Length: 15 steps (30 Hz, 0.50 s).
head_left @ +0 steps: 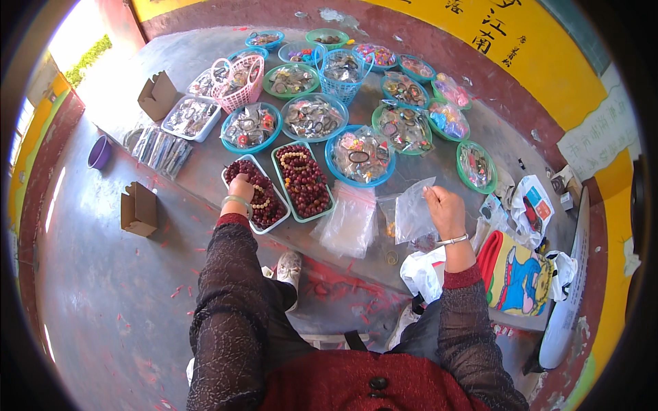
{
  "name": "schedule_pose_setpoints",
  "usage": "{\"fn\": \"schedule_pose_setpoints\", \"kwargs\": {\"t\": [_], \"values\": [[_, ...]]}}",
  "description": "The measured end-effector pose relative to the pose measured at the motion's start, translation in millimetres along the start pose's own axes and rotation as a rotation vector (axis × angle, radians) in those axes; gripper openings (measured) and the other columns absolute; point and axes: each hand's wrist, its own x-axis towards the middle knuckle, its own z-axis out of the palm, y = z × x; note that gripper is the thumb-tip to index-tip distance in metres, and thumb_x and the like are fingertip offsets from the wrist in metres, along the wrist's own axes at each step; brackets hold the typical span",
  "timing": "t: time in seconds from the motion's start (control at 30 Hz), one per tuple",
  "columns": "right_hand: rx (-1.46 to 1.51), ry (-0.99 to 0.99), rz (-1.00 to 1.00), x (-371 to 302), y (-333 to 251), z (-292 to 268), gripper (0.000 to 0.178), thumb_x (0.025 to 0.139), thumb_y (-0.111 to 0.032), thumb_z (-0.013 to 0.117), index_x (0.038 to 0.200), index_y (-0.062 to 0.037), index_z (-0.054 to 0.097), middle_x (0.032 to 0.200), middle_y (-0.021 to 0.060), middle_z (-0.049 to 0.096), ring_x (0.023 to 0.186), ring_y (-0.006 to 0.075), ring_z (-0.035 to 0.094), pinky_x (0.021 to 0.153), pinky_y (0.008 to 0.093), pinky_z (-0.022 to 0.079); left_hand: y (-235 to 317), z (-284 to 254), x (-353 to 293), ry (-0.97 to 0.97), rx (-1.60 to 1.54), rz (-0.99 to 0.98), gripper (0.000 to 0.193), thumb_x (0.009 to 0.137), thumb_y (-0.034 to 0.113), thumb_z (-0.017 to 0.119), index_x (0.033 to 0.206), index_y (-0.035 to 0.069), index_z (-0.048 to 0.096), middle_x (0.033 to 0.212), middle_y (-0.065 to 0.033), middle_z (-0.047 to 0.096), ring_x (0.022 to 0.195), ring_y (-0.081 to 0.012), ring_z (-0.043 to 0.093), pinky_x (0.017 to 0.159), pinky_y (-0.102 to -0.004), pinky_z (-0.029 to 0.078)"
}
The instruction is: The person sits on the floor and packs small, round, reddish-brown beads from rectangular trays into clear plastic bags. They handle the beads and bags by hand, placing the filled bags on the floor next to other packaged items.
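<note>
My left hand (240, 190) is down at the left edge of a white tray (272, 229) of dark red beaded bracelets (264, 205). Its fingers curl down against the beads; what they grip, if anything, is hidden. A second pale tray (301, 218) beside it holds more dark red beads, with a light tan strand (296, 161) on top. My right hand (447, 210) pinches a clear plastic bag (414, 214) by its upper right edge. The bag hangs flat. Left of it lies a spread stack of clear bags (348, 222).
Blue and green round baskets, such as the blue basket (330, 164), hold bagged trinkets farther back. A pink handled basket (238, 94) stands behind. Cardboard boxes (140, 211) and a purple bowl (100, 153) are at left. A colourful folded cloth (517, 274) lies right of my forearm.
</note>
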Motion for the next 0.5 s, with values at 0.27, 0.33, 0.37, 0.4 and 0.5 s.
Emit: {"fn": "schedule_pose_setpoints", "kwargs": {"t": [0.27, 0.33, 0.37, 0.4, 0.5], "values": [[0.575, -0.258, 0.408, 1, 14, 29, 0.019, 0.080, -0.017, 0.056, 0.071, -0.0009, 0.059, 0.058, 0.0042, 0.058, 0.046, 0.0145, 0.051, 0.045, 0.0264, 0.040, 11, -3, -5, 0.074, 0.156, -0.130, 0.031, 0.076, 0.018, 0.058, 0.105, 0.008, 0.057, 0.110, -0.0185, 0.054, 0.105, -0.0344, 0.050, 0.089, -0.0387, 0.041], [0.838, -0.343, 0.534, -2, 11, 38, 0.011, 0.080, -0.014, 0.056, 0.078, -0.0025, 0.057, 0.069, 0.0010, 0.060, 0.057, 0.0112, 0.058, 0.046, 0.0229, 0.042, 5, 0, 1, 0.171, 0.171, -0.059, 0.026, 0.077, 0.014, 0.047, 0.099, 0.009, 0.060, 0.101, -0.0172, 0.058, 0.101, -0.0313, 0.053, 0.085, -0.0352, 0.042], [0.982, -0.327, 0.580, -5, 15, 51, 0.010, 0.079, -0.013, 0.056, 0.081, -0.0030, 0.056, 0.071, 0.0026, 0.061, 0.060, 0.0125, 0.060, 0.046, 0.0231, 0.043, 14, -1, 0, 0.161, 0.139, -0.001, 0.027, 0.076, 0.013, 0.047, 0.099, 0.008, 0.060, 0.102, -0.0176, 0.058, 0.102, -0.0313, 0.053, 0.086, -0.0355, 0.042], [1.126, -0.310, 0.622, -8, 16, 62, 0.010, 0.079, -0.012, 0.056, 0.085, -0.0036, 0.055, 0.073, 0.0042, 0.062, 0.063, 0.0138, 0.061, 0.046, 0.0234, 0.043, 22, -4, 1, 0.152, 0.106, 0.056, 0.028, 0.075, 0.012, 0.048, 0.099, 0.007, 0.060, 0.103, -0.0180, 0.058, 0.102, -0.0314, 0.052, 0.086, -0.0357, 0.041], [1.277, -0.247, 0.855, -21, 5, 89, 0.016, 0.077, -0.006, 0.054, 0.092, -0.0034, 0.050, 0.078, 0.0089, 0.062, 0.071, 0.0177, 0.064, 0.047, 0.0238, 0.046, 61, -21, -17, 0.124, 0.036, 0.127, 0.028, 0.073, 0.010, 0.048, 0.097, 0.007, 0.061, 0.100, -0.0179, 0.059, 0.100, -0.0305, 0.053, 0.085, -0.0351, 0.042]]}}
